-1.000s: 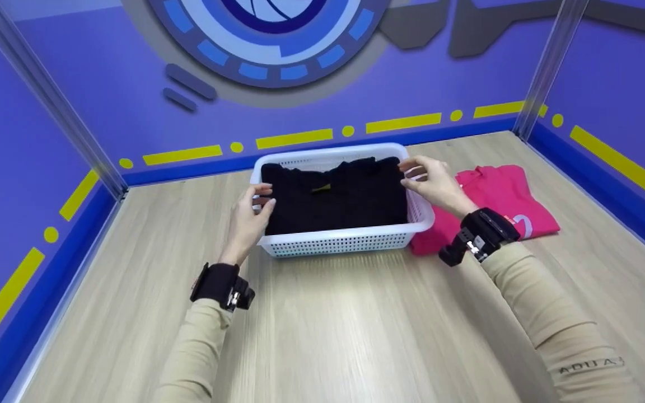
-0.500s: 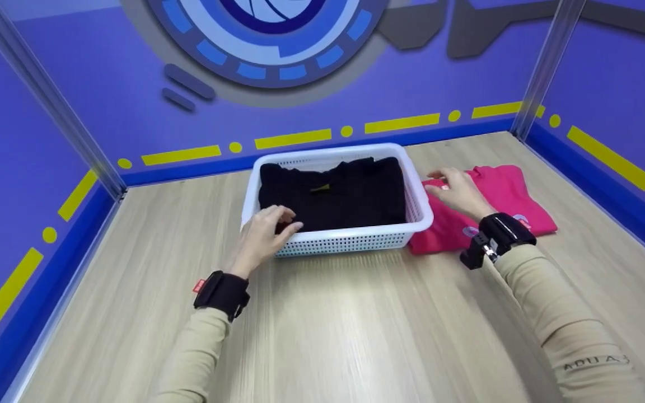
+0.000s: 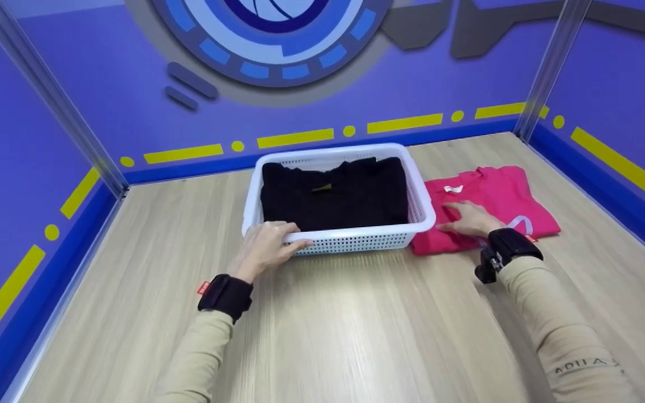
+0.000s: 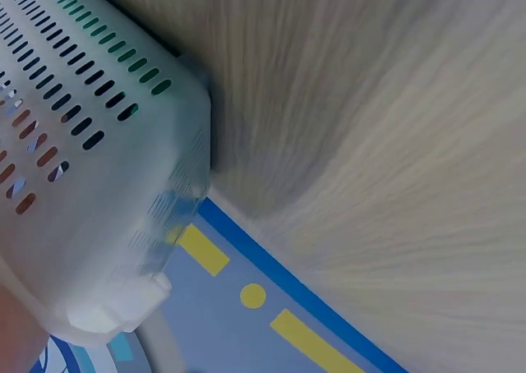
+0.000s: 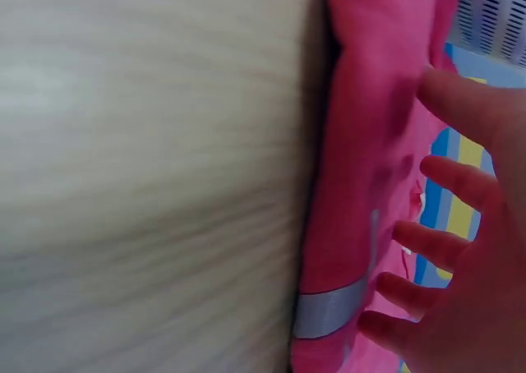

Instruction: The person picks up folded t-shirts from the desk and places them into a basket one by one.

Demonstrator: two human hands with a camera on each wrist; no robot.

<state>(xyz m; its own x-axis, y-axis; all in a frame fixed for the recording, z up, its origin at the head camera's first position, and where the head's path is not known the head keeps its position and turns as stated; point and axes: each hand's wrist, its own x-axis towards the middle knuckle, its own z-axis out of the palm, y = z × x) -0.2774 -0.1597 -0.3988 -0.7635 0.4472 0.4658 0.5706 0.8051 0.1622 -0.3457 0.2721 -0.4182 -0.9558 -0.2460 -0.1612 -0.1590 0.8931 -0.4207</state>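
A white perforated plastic basket stands on the table, holding a folded black shirt with a yellow neck label. My left hand grips the basket's front rim near its left corner, fingers over the edge and thumb outside. In the left wrist view the basket wall fills the upper left. To the right of the basket lies a folded pink shirt with a white neck label. My right hand is over that shirt; in the right wrist view its fingers are spread close to the pink cloth.
Blue-purple panels with yellow marks enclose the wood-grain table at the back and sides. The basket stands near the back panel. A metal post rises at the right rear corner.
My left hand has moved from the black shirt's left edge down to the basket's front rim and grips it. My right hand has left the black shirt and moved right, over the pink shirt.
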